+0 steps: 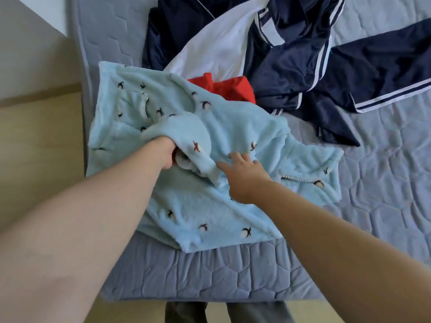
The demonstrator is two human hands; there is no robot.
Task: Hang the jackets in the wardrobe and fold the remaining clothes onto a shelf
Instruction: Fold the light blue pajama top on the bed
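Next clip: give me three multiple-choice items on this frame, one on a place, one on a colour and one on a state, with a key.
1. Where does the red garment lie?
A. On the floor
B. On the bed, at the far edge of the light blue fleece
C. On a hanger

2. What colour are the stripes on the navy clothes?
A. White
B. Yellow
C. Red

3. What is the left hand doing?
A. Hanging idle
B. Resting flat with straight fingers
C. Gripping a fold of the fleece

Key:
1 B: the red cloth shows just beyond the fleece, beside the navy clothes.
2 A: white bands run along the navy edges.
3 C: its fingers curl into bunched fleece.
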